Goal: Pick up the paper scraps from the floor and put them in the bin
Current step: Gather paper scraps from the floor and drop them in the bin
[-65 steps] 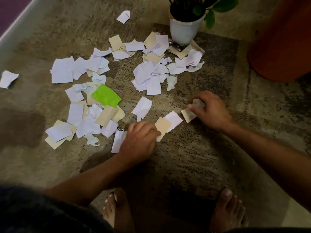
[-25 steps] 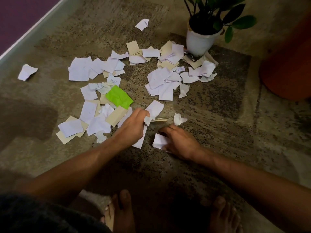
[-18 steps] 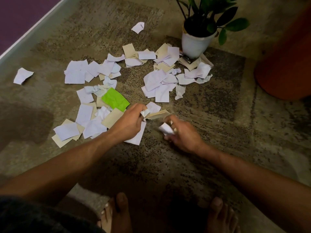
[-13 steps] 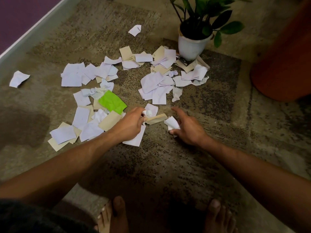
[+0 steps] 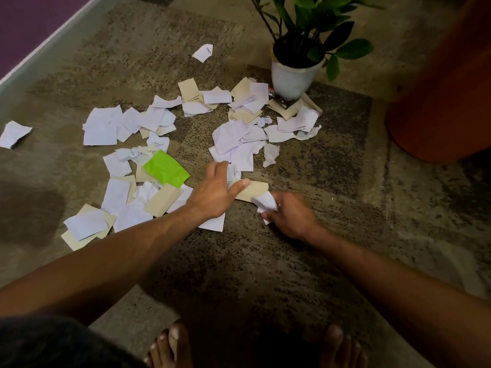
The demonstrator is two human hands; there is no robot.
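Several white and tan paper scraps (image 5: 233,136) lie scattered over the carpet, with one bright green scrap (image 5: 166,169) among them. My left hand (image 5: 216,191) is low over the floor, thumb pressed on a tan scrap (image 5: 253,191) and fingers around crumpled white scraps (image 5: 234,176). My right hand (image 5: 289,215) sits just to its right, closed on a crumpled white scrap (image 5: 264,202). A large orange bin (image 5: 446,102) stands at the right edge, only partly in view.
A potted plant in a white pot (image 5: 293,78) stands on the carpet behind the scraps, some tucked against its base. A purple wall and pale skirting (image 5: 39,49) run along the upper left. My bare feet (image 5: 170,346) are at the bottom edge.
My left hand has spread forward over the tan and white scraps. My right hand has closed around the white scrap and drawn it slightly nearer. The view has shifted a little upward.
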